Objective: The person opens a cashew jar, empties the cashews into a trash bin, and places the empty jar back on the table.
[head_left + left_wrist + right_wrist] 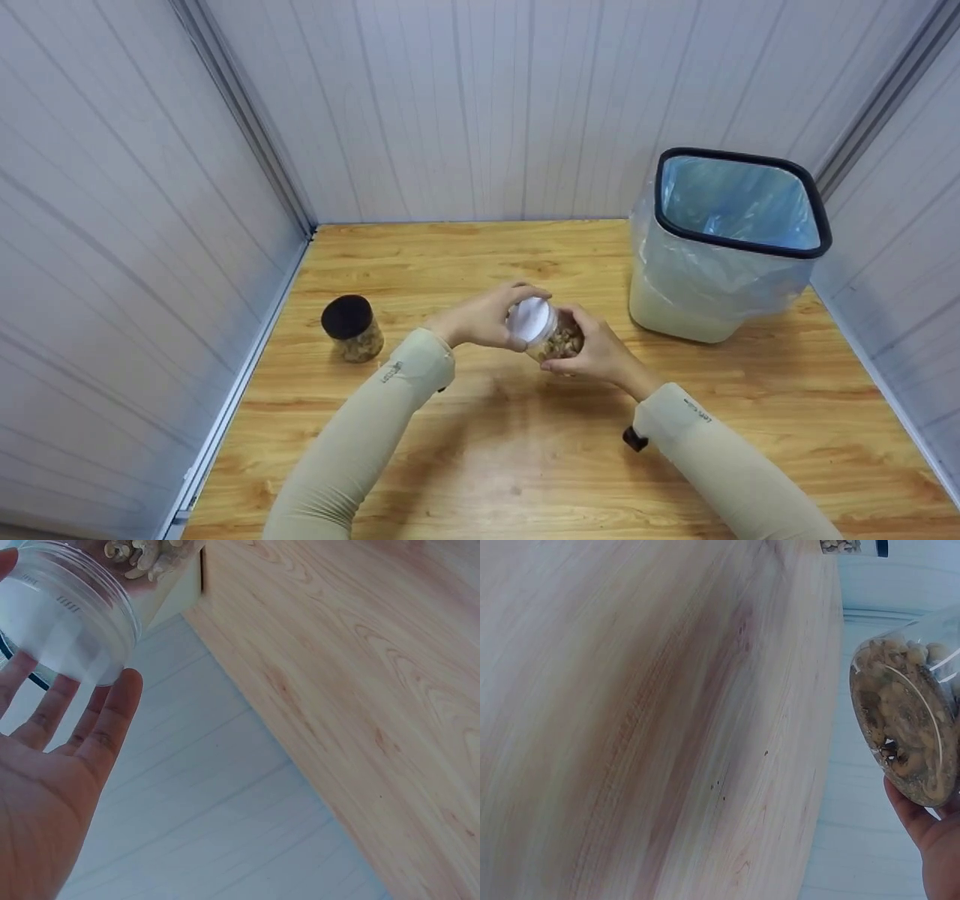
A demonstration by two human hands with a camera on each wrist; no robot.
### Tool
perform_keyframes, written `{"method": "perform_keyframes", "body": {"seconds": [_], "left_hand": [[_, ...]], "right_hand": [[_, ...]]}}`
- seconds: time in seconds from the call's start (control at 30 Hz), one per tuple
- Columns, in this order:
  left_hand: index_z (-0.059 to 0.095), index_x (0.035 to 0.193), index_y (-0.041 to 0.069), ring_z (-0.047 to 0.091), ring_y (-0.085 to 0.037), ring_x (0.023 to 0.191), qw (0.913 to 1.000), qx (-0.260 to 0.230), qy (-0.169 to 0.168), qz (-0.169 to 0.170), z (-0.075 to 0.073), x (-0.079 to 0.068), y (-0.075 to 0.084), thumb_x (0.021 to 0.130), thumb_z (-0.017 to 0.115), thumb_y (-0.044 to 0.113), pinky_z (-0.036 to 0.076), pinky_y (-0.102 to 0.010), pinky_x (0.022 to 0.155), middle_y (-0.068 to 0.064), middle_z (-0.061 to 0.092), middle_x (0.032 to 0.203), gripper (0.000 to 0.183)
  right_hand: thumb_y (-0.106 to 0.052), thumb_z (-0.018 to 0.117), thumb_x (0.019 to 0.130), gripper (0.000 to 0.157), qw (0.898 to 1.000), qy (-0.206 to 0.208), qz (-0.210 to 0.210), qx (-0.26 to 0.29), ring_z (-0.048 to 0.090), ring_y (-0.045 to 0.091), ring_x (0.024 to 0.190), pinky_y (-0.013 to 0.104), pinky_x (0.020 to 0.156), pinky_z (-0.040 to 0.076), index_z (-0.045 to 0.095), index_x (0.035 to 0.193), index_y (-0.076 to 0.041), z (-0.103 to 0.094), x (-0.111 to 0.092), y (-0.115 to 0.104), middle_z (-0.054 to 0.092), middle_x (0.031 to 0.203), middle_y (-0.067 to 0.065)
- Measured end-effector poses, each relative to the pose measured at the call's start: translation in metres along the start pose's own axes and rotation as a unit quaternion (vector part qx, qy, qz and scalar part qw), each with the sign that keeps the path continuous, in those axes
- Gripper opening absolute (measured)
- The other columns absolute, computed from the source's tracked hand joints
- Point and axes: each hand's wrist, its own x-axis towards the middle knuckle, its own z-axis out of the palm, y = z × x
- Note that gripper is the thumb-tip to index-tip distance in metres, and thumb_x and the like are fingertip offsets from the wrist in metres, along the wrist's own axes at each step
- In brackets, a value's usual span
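A clear jar (564, 342) of pale brown, nut-like pieces is held tilted above the table, its white top (529, 320) turned toward the left. My left hand (487, 316) spans that top, thumb on one side and fingers on the other. In the left wrist view, the fingertips of the left hand (56, 754) touch the clear ridged rim (105, 596). The right hand (600, 354) grips the jar's body near its base. From the right wrist, the jar's bottom (900, 727) shows, with part of the right hand (937, 847) below it.
A second jar (361, 343) with a black lid (347, 316) and similar contents stands at the left on the wooden table (480, 465). At the back right is a pale bin (675, 304) with a black rim (819, 214) and plastic liner. Panelled walls (480, 112) border the table.
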Motion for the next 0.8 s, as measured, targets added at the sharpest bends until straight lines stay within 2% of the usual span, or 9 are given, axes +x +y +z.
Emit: {"method": "perform_keyframes", "body": {"seconds": [0.17, 0.33, 0.8], "left_hand": [[0.049, 0.162, 0.014, 0.056, -0.035, 0.138, 0.9996, 0.005, 0.009, -0.025, 0.0012, 0.0006, 0.0009, 0.084, 0.086, 0.021, 0.055, -0.051, 0.111, -0.016, 0.05, 0.162, 0.086], [0.049, 0.16, 0.011, 0.058, -0.033, 0.134, 0.9985, -0.006, 0.032, -0.043, 0.0009, 0.0017, 0.001, 0.087, 0.083, 0.027, 0.057, -0.049, 0.108, -0.016, 0.056, 0.156, 0.083], [0.051, 0.159, 0.01, 0.058, -0.035, 0.134, 0.997, -0.012, 0.059, -0.048, -0.0043, -0.0048, -0.0037, 0.085, 0.083, 0.029, 0.056, -0.051, 0.108, -0.018, 0.056, 0.155, 0.083]], "right_hand": [[-0.025, 0.1, 0.079, 0.086, 1.0, -0.001, 0.007, -0.004, 0.068, 0.031, 0.124, 0.054, 0.105, 0.059, 0.054, 0.147, -0.002, 0.0004, 0.0001, -0.0006, 0.068, 0.141, 0.019], [-0.025, 0.101, 0.079, 0.086, 1.0, 0.004, 0.006, 0.001, 0.069, 0.032, 0.123, 0.054, 0.103, 0.06, 0.054, 0.148, -0.003, -0.0011, -0.0001, -0.0008, 0.069, 0.14, 0.019], [-0.023, 0.102, 0.077, 0.084, 1.0, 0.013, -0.007, -0.007, 0.072, 0.03, 0.114, 0.05, 0.097, 0.062, 0.056, 0.144, -0.002, -0.0034, -0.0008, 0.0003, 0.072, 0.132, 0.018]]}}
